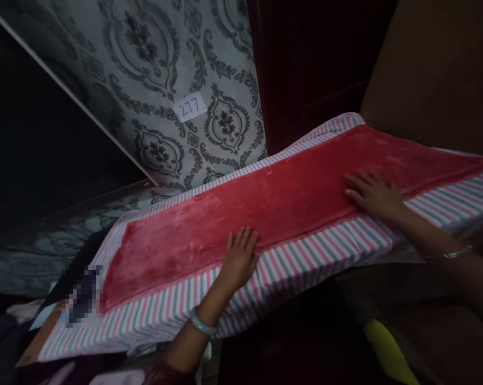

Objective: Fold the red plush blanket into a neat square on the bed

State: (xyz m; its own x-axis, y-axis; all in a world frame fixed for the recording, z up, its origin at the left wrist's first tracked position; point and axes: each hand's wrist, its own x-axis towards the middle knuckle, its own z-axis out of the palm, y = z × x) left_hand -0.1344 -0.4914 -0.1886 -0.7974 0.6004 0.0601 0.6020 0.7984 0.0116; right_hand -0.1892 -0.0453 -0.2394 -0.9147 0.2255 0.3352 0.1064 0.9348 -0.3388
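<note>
A long red plush blanket (281,198), folded into a strip, lies flat over a striped pink, grey and white cloth (177,302) that covers a long surface. My left hand (240,258) rests near the blanket's front edge, its fingers stretched out on the plush. Farther right, my right hand (374,195) lies on the blanket with the fingers spread. Neither hand grips anything. A pale bangle (202,322) circles my left wrist and a thin silver one (457,253) my right.
Behind stands a wall with patterned paper (161,69), bearing a paper label (191,107) marked 277. A dark red door or panel (305,69) is to its right. A wooden edge (40,334) shows at lower left. Something yellow (389,350) is low at the right.
</note>
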